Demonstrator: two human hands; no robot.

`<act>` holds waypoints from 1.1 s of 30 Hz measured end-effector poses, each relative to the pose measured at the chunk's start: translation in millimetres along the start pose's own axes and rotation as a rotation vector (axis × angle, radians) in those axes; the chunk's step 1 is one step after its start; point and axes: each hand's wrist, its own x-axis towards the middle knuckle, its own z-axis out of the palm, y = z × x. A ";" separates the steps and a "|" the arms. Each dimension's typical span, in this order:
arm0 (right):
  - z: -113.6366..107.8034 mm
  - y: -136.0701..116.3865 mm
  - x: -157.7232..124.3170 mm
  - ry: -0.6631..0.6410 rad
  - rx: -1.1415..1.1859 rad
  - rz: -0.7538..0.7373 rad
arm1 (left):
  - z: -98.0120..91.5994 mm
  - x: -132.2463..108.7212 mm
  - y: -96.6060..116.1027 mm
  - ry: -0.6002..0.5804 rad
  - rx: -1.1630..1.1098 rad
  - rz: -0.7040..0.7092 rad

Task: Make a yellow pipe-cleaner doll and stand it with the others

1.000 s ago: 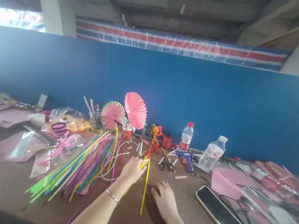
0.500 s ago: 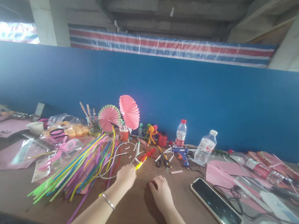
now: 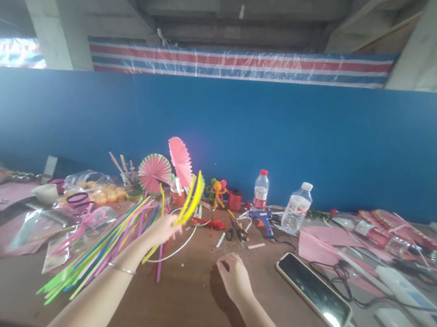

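Note:
My left hand (image 3: 165,231) is closed around several yellow pipe cleaners (image 3: 192,200), which stand up in front of the fingers. It is beside a pile of mixed-colour pipe cleaners (image 3: 110,251) and partly in front of a white loop of cable (image 3: 181,247). My right hand (image 3: 236,276) rests on the brown table (image 3: 183,309) with fingers loosely bent and a gap at the thumb; it holds nothing that I can see. Ahead of it lie black-handled scissors (image 3: 238,232) and a red pipe-cleaner shape (image 3: 212,224).
A blue glue gun (image 3: 264,223) and two plastic bottles (image 3: 261,190) stand toward the back. Pink paper fans (image 3: 154,173) rise behind the pile. On the right lies a phone (image 3: 312,291) with a cable plugged in. A blue partition (image 3: 223,126) closes off the back.
My left hand has moved left and lifted the yellow pipe cleaners, which now point upward. My right hand stays on the table, its fingers a little more bent. The view has tilted slightly.

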 end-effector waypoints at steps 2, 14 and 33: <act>1.5 1.4 0.4 0.011 -0.018 0.005 | 10.0 0.3 -4.8 -0.152 0.003 -0.024; 3.7 5.8 1.6 -0.007 0.003 0.016 | 40.2 -3.4 2.3 0.097 0.204 0.107; 0.8 6.0 2.8 -0.051 0.128 0.051 | 83.5 -5.6 10.1 0.044 -0.071 0.073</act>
